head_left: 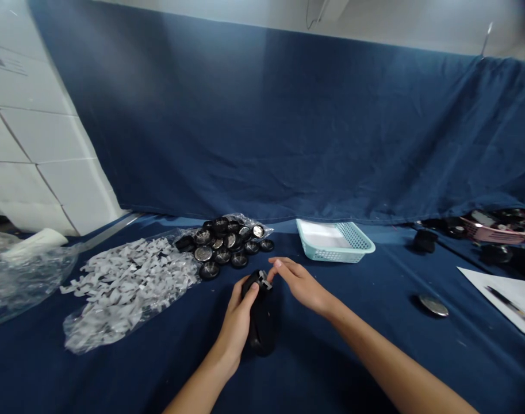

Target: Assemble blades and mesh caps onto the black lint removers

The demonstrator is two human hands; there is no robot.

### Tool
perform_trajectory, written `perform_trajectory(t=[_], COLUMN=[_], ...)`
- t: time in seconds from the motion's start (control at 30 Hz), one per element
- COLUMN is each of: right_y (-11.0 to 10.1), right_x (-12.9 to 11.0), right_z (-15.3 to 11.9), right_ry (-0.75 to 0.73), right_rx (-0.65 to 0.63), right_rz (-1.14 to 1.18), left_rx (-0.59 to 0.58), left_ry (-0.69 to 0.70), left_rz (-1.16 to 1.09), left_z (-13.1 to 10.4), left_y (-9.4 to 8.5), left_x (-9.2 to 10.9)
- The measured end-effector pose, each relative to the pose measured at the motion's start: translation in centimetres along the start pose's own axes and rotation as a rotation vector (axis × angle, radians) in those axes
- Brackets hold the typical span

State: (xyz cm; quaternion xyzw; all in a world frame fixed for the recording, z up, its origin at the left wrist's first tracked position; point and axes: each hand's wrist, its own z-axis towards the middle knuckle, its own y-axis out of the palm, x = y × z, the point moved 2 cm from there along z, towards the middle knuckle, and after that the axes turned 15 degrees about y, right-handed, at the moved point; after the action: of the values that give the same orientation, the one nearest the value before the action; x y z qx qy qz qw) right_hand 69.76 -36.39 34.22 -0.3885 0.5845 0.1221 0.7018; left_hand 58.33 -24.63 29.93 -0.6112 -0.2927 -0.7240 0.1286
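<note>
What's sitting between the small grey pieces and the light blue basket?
A pile of round black parts lies between the grey pieces and the basket, as the head view shows.

I see open lane across worktop (374, 296) between right hand (303, 284) and metallic disc (433, 305). Light-blue basket (337, 255) blocks straight ahead-right, curtain (288, 126) walls off far side. Pile of black round parts (223, 256) and bag of grey pieces (133, 282) crowd left; narrow gap between pile and basket. Paper (482, 282) lies beyond disc.
</note>
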Motion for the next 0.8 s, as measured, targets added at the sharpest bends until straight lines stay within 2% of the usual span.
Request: perform_trajectory(t=[0.37,0.47,0.63,0.8], right_y=[-0.3,-0.4,-0.2,-0.2], right_x=[0.7,0.2,0.5,1.9], right_z=[0.3,0.0,-0.4,-0.2], right_ry=[-0.1,-0.097,-0.057,-0.047], right_rx=[0.064,0.064,0.14,0.204], right_rz=[-0.197,-0.192,-0.136,-0.067], left_rx=[0.01,-0.008,-0.045,-0.013], left_ry=[0.077,0.099,0.165,0.209], left_rz=[0.02,0.034,0.117,0.194], left_z=[1.1,1.6,1.6,1.8], left_y=[-0.1,-0.1,0.1,1.5], left_x=[-1.1,-1.2,-0.9,-1.0])
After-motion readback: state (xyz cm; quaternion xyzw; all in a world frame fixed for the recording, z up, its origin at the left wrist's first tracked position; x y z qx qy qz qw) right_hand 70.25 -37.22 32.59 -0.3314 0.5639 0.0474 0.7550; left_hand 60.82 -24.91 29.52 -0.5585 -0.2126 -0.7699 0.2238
